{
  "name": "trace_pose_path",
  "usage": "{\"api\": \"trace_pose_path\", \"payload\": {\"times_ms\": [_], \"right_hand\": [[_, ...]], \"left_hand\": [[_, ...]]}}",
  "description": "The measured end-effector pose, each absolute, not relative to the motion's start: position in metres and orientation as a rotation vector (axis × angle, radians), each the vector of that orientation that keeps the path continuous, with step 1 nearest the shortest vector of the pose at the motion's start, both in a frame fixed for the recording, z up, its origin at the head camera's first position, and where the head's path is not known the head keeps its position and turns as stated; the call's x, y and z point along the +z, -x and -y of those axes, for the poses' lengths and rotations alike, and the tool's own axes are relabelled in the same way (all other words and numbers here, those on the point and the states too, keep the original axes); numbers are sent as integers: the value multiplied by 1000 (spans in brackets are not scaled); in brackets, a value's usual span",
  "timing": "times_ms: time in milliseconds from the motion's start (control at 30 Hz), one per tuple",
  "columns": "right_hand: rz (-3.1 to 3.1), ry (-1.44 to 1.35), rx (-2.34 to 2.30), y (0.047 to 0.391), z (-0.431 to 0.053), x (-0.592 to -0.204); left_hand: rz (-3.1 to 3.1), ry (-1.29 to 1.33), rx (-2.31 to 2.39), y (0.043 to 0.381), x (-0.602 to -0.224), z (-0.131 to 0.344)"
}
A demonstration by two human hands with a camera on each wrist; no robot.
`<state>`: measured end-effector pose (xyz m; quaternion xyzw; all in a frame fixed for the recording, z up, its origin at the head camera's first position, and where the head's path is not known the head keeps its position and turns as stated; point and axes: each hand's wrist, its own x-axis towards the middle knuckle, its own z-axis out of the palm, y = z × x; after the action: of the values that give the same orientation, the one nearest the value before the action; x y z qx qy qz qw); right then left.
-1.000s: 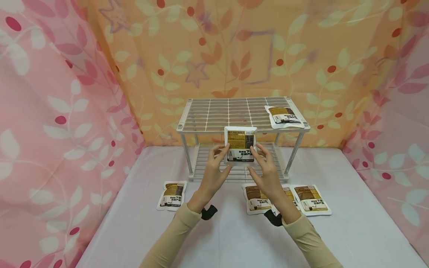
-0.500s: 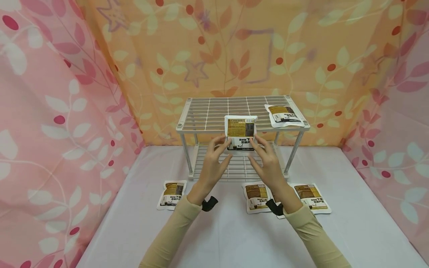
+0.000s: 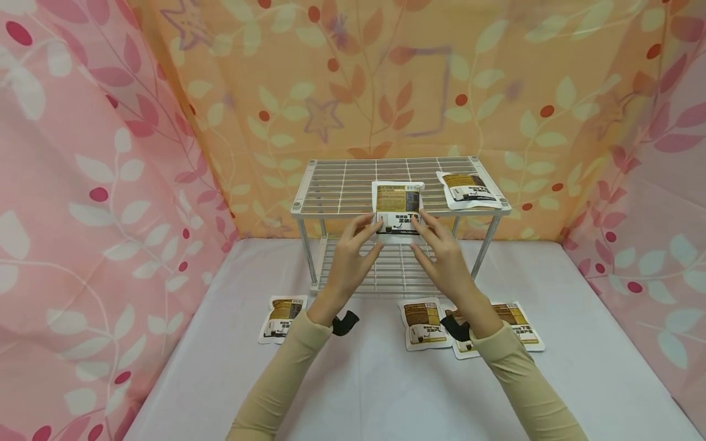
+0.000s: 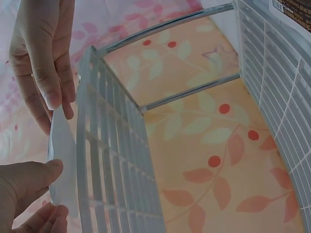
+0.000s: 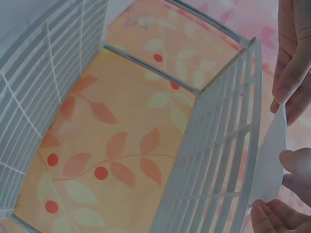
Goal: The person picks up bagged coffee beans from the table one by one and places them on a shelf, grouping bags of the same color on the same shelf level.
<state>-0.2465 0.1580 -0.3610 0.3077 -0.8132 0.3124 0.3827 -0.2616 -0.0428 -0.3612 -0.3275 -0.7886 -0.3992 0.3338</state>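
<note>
Both hands hold a white-edged pouch [image 3: 398, 199], printed yellow-brown and black, upright at the front edge of the wire rack's top shelf [image 3: 358, 187]. My left hand [image 3: 350, 254] pinches its left side, thumb below and fingers on the face. On its right side, my right hand [image 3: 445, 257] grips it the same way. The pouch's plain white underside [image 4: 63, 150] shows in the left wrist view, close beside the shelf rim. From the right wrist, the pouch [image 5: 272, 158] likewise overlaps that rim. A similar pouch [image 3: 469, 188] lies on the top shelf's right end.
One pouch [image 3: 283, 318] lies on the white table [image 3: 358, 392] at left. Three more, including this pouch [image 3: 425, 321], lie at right, partly behind the right forearm. The rack's lower shelf [image 3: 386, 275] is behind the hands. Patterned cloth [image 3: 276, 79] hangs at back and sides.
Both hands have lifted the pouch from in front of the lower shelf up to the top shelf's front edge, tipping it slightly back. The other pouches stay put.
</note>
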Motion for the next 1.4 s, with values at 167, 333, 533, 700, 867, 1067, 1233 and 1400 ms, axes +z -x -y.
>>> {"api": "trace_pose_path", "payload": {"times_ms": [167,333,533,700,867,1067,1233,1400], "right_hand": [[2107,-793,803,250,-158,-355],[2144,-792,824,253,-157,-348],[2210,-758,815,255,-155,-340],[2236,-726,799,257,-155,-335],[2266,-688,748,260,-156,-331],[2327,-628,694,264,-154,-325],[2384,-586,660,268,-153,-323],[2419,-560,662,271,-153,-321]], "left_hand": [[2064,841,-1036,264,-357,43],[2067,817,-1018,267,-351,43],[2074,821,-989,271,-344,43],[2098,830,-972,276,-338,41],[2122,838,-968,280,-333,39],[2149,818,-972,286,-331,38],[2187,815,-971,291,-330,39],[2197,833,-951,297,-329,39]]}}
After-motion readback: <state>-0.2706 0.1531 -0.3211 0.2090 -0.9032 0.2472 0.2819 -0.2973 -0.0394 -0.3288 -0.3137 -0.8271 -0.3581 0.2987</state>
